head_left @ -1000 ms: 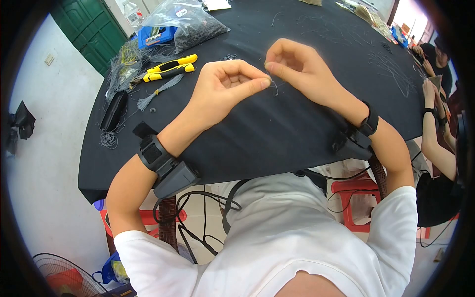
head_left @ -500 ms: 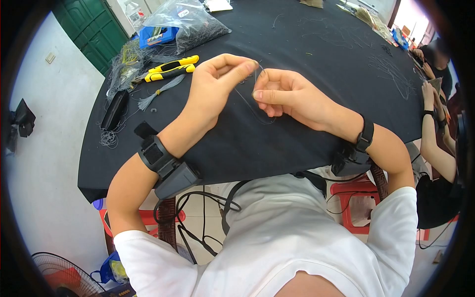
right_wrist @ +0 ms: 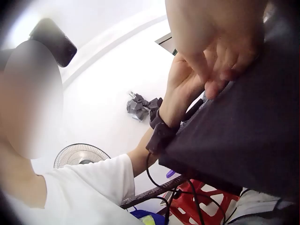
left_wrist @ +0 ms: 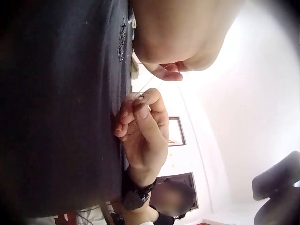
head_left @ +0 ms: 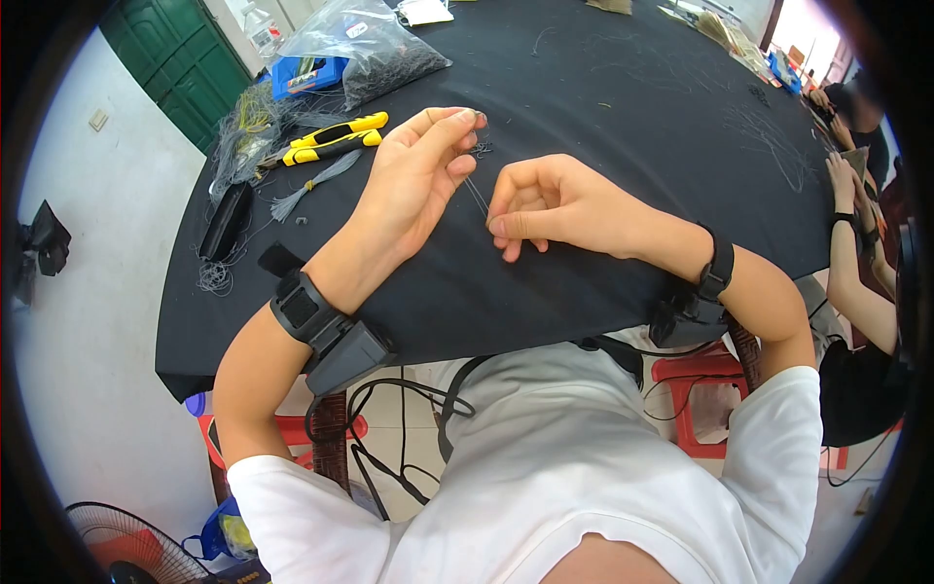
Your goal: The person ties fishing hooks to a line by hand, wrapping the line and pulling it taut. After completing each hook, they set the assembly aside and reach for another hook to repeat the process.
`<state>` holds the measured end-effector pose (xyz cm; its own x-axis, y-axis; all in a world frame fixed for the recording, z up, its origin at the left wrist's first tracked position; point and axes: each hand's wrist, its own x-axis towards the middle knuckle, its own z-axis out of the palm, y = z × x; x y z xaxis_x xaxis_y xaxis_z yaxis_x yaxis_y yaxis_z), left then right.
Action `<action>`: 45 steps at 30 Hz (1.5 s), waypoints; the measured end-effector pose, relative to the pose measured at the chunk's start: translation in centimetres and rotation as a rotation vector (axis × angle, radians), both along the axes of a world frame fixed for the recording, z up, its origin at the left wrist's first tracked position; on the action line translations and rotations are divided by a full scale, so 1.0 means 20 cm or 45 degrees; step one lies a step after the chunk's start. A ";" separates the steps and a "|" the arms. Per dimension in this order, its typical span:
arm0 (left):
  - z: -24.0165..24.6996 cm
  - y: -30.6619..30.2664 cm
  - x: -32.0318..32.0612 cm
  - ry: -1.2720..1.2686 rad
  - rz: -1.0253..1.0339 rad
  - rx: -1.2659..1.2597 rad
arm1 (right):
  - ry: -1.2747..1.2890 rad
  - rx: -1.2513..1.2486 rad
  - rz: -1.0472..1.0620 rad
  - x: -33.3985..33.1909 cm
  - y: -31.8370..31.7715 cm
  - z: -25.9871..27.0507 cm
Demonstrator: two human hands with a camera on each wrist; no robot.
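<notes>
White-walled room, green door (head_left: 170,63) beyond the worktop's far-left side. Worktop (head_left: 623,282) is draped in black cloth; its near edge runs along the seated person's lap.

Thin pale thread (head_left: 475,193) is held above the middle of the worktop, spanning the gap between the two hands; the left wrist view shows two fine strands there.
Left hand (head_left: 413,165): thumb and index finger together, pinching the thread at the upper end; a tiny item at these fingertips is too small to identify.
Right hand (head_left: 564,204): thumb and index finger clamped on the lower end, nearer the near edge. Hands are apart.

Just beyond the left hand: small heap of dark bits (head_left: 482,149) on the cloth.
Toward the left edge: yellow-and-black pliers (head_left: 336,138); beside them, a grey strand bundle (head_left: 316,183) tied in yellow. Nearer the left edge: black elongated object (head_left: 226,222), with a tangle of line (head_left: 216,278) at its near end.
Far-left part: clear bag (head_left: 394,63) of dark pieces, touching or overlapping a blue box (head_left: 306,74) (contact unclear).
Near the right edge: loose strands (head_left: 773,146); another person's hands (head_left: 848,180) at that edge.
</notes>
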<state>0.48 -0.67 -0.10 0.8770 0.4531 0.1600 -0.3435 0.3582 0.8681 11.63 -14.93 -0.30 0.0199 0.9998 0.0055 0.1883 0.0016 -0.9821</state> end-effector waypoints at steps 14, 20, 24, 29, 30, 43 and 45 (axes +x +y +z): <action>0.02 0.00 -0.02 -0.033 0.006 0.586 | -0.371 0.571 -0.444 0.02 0.04 -0.04; 0.00 0.01 -0.01 -0.074 0.095 0.996 | -0.290 0.542 -0.347 0.02 0.03 -0.05; 0.01 0.02 0.00 -0.195 0.339 1.478 | -0.190 0.539 -0.317 0.01 0.02 -0.04; 0.05 0.11 -0.01 -0.136 0.518 1.434 | -0.302 0.482 -0.274 -0.01 0.00 -0.03; 0.06 0.14 -0.01 -0.115 0.581 1.452 | -0.331 0.481 -0.267 -0.02 0.00 -0.03; 0.05 0.66 -0.05 -0.026 0.967 1.629 | -0.412 0.359 -0.176 -0.04 -0.02 -0.02; 0.04 0.67 -0.04 -0.057 0.940 1.550 | -0.394 0.349 -0.169 -0.04 -0.02 -0.02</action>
